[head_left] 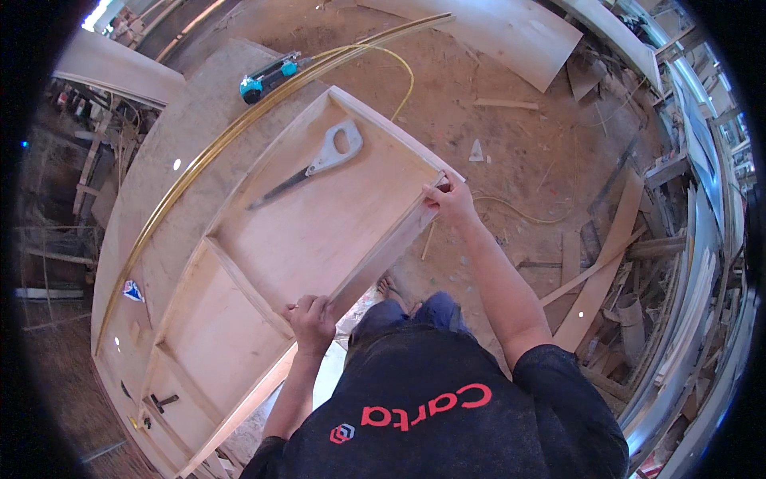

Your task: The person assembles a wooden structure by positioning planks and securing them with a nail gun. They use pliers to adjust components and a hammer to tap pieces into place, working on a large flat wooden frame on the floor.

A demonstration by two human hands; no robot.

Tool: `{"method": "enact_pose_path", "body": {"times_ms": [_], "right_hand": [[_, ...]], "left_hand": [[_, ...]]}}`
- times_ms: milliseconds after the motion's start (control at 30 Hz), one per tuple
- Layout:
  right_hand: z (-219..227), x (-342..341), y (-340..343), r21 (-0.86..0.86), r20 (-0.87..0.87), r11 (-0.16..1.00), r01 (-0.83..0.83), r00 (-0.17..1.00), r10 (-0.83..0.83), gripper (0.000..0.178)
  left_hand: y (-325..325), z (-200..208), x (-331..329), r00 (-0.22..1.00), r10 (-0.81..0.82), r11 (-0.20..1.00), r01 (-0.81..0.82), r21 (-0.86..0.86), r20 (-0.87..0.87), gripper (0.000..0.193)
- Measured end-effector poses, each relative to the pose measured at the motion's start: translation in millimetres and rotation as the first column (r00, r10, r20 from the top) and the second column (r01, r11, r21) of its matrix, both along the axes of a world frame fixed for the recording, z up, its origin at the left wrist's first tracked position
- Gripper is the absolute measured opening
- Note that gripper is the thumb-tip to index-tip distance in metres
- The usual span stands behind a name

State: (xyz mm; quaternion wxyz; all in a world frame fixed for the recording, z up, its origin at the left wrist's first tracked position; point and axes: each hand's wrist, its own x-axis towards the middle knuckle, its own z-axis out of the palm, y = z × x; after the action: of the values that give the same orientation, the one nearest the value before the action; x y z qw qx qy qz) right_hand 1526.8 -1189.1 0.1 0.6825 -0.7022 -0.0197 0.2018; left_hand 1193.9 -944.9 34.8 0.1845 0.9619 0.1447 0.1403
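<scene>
A long, shallow wooden frame [217, 227] with a thin panel bottom and cross dividers lies diagonally in front of me. Along its near side runs a wooden strip [391, 243]. My left hand [313, 324] is closed on this strip beside a divider. At the strip's other end, by the frame's far right corner, my right hand [452, 199] pinches it between thumb and fingers. Inside the largest compartment rests a handsaw [339, 148] with a grey handle and dark blade. A small hammer [165, 401] lies in a compartment at the lower left.
Beyond the frame, long gold-coloured strips [199, 160] curve over the worktable [187, 136]. A teal and black power tool [269, 77] with a yellow hose sits behind them. Wood offcuts [602, 263] pile up at the right, and a large pale sheet [511, 40] lies on the far floor.
</scene>
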Motion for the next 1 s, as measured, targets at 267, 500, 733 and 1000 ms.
{"method": "enact_pose_path", "body": {"times_ms": [267,500,733,1000], "right_hand": [[14.4,11.1,-14.0,-0.042,0.048,0.990,-0.135,0.989,0.137,0.049],[-2.4,29.5,-29.1,0.086,-0.114,0.980,-0.180,0.975,0.189,0.059],[-0.8,51.2,-38.2,0.043,-0.129,0.957,-0.286,0.949,0.289,0.052],[-6.1,63.4,-44.0,0.019,-0.156,0.935,-0.354,0.923,0.353,0.044]], "left_hand": [[-1.1,8.7,5.6,0.998,0.042,0.999,-0.041,0.017,-0.051,0.010],[-17.0,26.7,19.3,0.975,0.162,0.984,-0.148,0.098,-0.153,0.027],[-92.2,43.1,176.7,0.984,0.172,0.985,-0.173,0.015,0.046,0.057],[-132.7,29.1,317.1,0.995,0.032,0.999,-0.036,-0.037,-0.099,0.058]]}}
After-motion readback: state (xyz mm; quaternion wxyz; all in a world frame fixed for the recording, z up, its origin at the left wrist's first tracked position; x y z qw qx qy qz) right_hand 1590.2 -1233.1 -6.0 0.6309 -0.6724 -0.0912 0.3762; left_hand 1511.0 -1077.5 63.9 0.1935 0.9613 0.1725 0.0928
